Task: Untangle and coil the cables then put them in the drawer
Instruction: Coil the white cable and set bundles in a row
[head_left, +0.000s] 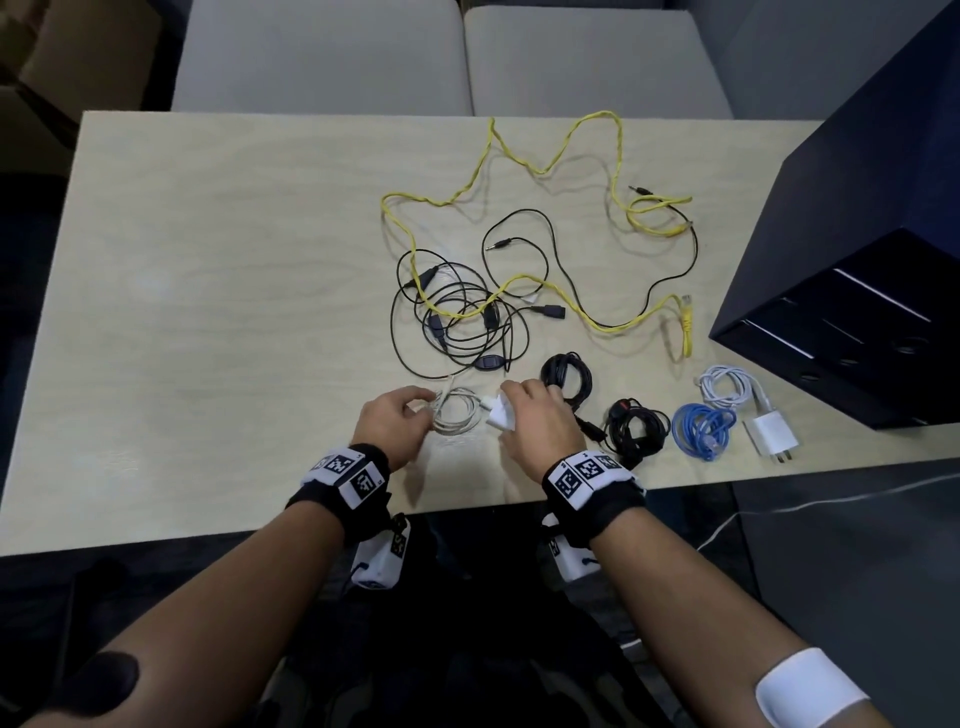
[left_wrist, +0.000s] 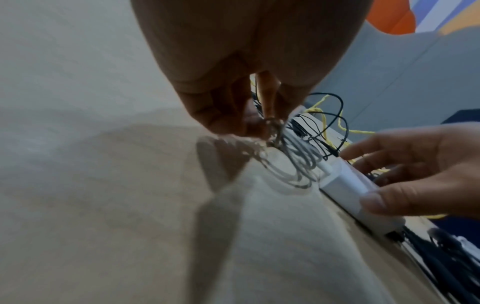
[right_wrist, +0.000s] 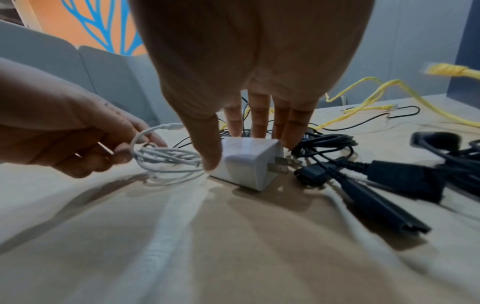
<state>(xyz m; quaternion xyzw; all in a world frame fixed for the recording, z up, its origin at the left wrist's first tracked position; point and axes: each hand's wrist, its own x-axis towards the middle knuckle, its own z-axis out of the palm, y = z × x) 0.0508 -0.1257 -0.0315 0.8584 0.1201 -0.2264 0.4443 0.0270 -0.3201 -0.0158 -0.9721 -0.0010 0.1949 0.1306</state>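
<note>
Left hand (head_left: 387, 423) is pinching the white coil (head_left: 457, 413); right hand (head_left: 537, 418), at its 3 o'clock, is gripping the charger plug (right_wrist: 249, 162). Releasing risks the coil springing loose.

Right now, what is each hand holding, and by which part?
The left hand pinches the coiled white cable at the coil's left edge. The right hand grips the white charger by its sides, thumb against fingers.
</note>
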